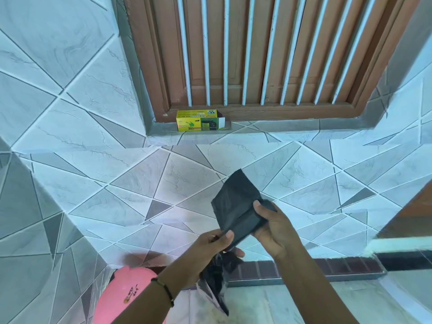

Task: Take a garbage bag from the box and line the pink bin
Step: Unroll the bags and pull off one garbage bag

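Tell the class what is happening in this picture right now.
A person holds a folded black garbage bag in both hands, the left hand pinching its lower edge, the right hand gripping its side. The yellow box sits open on the window ledge. The pink bin waits below, not yet lined.

Two hands (245, 235), one black garbage bag (236, 202) (folded), one box (198, 120), one pink bin (126, 293).

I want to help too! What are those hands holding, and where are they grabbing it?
Both hold a black folded plastic garbage bag: the right hand grips its right edge, the left hand pinches its lower corner.
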Available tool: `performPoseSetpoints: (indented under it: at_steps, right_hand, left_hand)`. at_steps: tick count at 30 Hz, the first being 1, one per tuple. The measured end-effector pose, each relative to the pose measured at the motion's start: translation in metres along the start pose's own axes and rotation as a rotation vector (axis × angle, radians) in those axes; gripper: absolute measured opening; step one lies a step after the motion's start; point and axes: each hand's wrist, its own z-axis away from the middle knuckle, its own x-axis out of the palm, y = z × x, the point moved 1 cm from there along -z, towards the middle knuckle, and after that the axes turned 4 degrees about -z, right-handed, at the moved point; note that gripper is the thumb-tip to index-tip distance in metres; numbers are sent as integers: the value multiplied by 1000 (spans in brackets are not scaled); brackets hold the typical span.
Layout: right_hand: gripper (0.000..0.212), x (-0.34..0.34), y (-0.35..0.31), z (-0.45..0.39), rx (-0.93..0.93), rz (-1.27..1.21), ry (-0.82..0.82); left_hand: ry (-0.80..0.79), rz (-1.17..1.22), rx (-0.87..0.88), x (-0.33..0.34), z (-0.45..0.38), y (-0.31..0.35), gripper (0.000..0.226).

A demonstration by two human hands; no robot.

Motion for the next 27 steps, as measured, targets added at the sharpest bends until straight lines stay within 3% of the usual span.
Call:
performPoseSetpoints:
  at_steps: [3, 10, 16, 21, 25, 27]
  right_hand:
    - [16, 1, 1, 2, 9, 33, 50]
    - [10, -9, -9, 10, 168, 372, 42]
    - [17, -12, -20, 13, 164, 456, -56]
    - [18, -15, -21, 13, 98, 430, -84]
    - [31, -17, -20, 14, 64, 500, -216]
    - [22, -17, -20, 15, 74, 467, -274]
  left_hand:
    - [52, 231, -14, 1, -3, 3, 47]
    - [114, 263, 39, -19, -2, 3, 37]
    - [44, 300, 64, -28, -1, 11, 20]
    - [-114, 356, 60, -32, 1, 13, 9]
    - [-49, 224, 47, -37, 0, 13, 28]
    - [25, 225, 45, -39, -2, 14, 23]
